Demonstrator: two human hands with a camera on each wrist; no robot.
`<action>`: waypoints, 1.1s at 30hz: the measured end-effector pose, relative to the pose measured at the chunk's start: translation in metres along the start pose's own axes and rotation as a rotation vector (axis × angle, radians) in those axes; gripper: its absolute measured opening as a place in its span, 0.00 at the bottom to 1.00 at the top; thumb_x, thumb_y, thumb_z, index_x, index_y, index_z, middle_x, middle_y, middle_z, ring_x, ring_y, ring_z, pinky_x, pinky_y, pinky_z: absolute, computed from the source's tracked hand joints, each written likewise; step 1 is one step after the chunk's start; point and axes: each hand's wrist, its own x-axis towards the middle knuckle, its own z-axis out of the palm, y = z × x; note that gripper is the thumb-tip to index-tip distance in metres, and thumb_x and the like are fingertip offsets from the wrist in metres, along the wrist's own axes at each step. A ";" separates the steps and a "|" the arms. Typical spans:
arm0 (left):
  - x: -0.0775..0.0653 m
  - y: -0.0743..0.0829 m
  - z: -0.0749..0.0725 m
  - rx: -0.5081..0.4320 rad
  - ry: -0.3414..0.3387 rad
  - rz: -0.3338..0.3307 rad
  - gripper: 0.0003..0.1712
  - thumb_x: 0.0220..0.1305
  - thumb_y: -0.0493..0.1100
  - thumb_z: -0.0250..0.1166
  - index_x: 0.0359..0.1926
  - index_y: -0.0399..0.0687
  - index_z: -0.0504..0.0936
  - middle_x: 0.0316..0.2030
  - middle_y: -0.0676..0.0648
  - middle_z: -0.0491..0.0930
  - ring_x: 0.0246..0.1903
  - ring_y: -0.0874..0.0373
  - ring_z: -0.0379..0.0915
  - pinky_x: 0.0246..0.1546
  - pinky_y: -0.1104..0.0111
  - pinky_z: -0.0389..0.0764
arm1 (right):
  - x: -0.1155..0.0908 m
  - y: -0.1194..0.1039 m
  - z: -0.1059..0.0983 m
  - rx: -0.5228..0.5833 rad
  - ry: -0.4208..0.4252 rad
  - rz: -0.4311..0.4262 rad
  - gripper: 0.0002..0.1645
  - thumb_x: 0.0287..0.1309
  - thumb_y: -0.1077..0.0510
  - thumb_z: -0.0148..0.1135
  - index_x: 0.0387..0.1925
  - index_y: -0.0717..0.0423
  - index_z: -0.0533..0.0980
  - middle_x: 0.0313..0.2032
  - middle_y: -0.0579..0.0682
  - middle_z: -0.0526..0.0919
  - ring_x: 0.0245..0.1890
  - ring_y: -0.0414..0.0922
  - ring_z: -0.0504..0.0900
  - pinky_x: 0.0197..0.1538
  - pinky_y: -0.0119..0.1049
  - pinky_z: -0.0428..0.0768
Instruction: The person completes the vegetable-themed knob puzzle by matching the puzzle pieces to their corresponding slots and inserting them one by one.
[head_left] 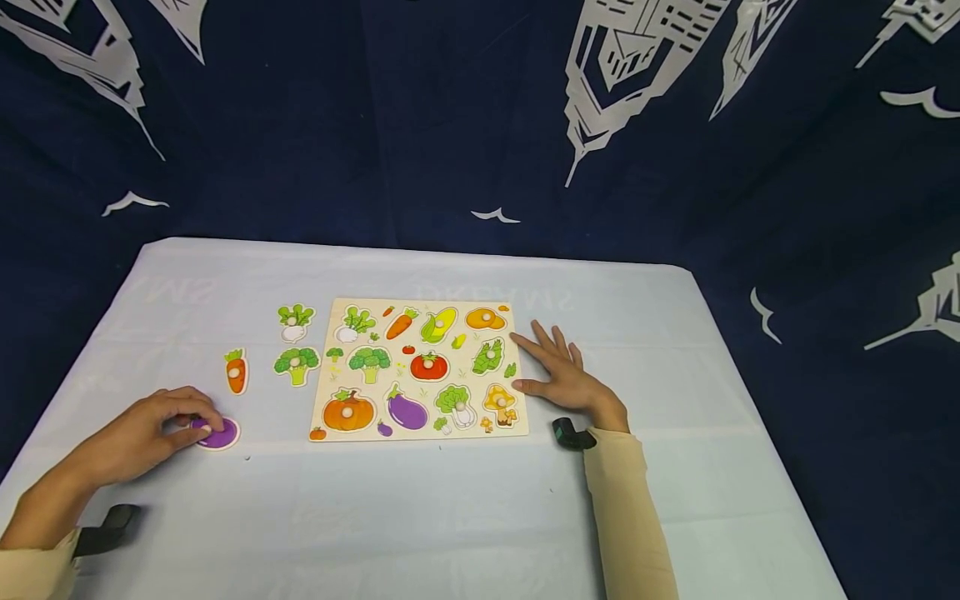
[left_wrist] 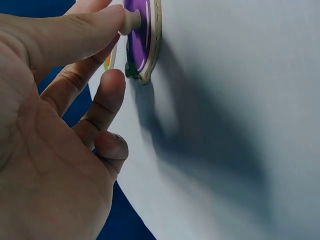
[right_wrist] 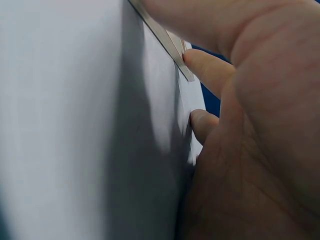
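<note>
My left hand point(head_left: 153, 433) pinches the white knob point(left_wrist: 131, 22) of a purple eggplant puzzle piece point(head_left: 222, 436) between thumb and forefinger. In the left wrist view the piece point(left_wrist: 142, 42) shows its green stem end, and the hand's other fingers are loosely bent. Over at the right side of the wooden vegetable puzzle board point(head_left: 405, 333), my right hand point(head_left: 562, 375) lies with spread fingers, thumb and forefinger touching the edge. The right wrist view shows the board's edge point(right_wrist: 165, 40) beside the fingers. A carrot piece point(head_left: 236, 372), a broccoli piece point(head_left: 297, 364) and a white radish piece point(head_left: 294, 323) lie left of the board.
The board bears knobbed pieces such as a pumpkin point(head_left: 348, 419), a tomato point(head_left: 420, 367) and a mushroom point(head_left: 500, 408). A white cloth point(head_left: 375, 525) covers the table. Behind hangs a dark blue patterned curtain point(head_left: 375, 125). Black wrist devices point(head_left: 573, 435) sit at both wrists.
</note>
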 end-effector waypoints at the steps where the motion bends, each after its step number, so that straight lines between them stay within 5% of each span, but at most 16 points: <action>1: -0.001 0.000 0.000 0.000 -0.005 -0.012 0.22 0.51 0.28 0.73 0.34 0.65 0.85 0.37 0.63 0.80 0.41 0.76 0.67 0.44 0.89 0.62 | 0.000 -0.001 0.000 -0.001 0.000 0.000 0.50 0.60 0.36 0.64 0.78 0.31 0.51 0.81 0.48 0.33 0.79 0.54 0.23 0.75 0.62 0.26; 9: -0.005 -0.002 0.000 -0.006 -0.029 -0.069 0.20 0.51 0.29 0.73 0.33 0.65 0.85 0.37 0.62 0.79 0.42 0.76 0.66 0.44 0.88 0.61 | 0.000 -0.001 0.000 -0.004 -0.002 0.007 0.50 0.60 0.36 0.64 0.78 0.31 0.52 0.81 0.48 0.34 0.79 0.55 0.23 0.75 0.63 0.26; 22: -0.005 -0.003 0.003 -0.014 0.002 -0.023 0.23 0.49 0.27 0.73 0.33 0.64 0.83 0.35 0.63 0.80 0.40 0.74 0.68 0.44 0.89 0.62 | 0.000 -0.002 -0.001 -0.008 0.002 0.009 0.50 0.60 0.36 0.64 0.78 0.31 0.52 0.81 0.48 0.34 0.79 0.55 0.23 0.75 0.63 0.26; 33: 0.000 0.005 0.003 -0.005 -0.021 -0.048 0.21 0.50 0.29 0.74 0.33 0.64 0.84 0.35 0.63 0.80 0.38 0.70 0.68 0.42 0.87 0.64 | -0.001 -0.002 0.000 -0.003 0.002 0.004 0.50 0.60 0.36 0.64 0.78 0.31 0.52 0.81 0.49 0.34 0.79 0.55 0.23 0.75 0.63 0.27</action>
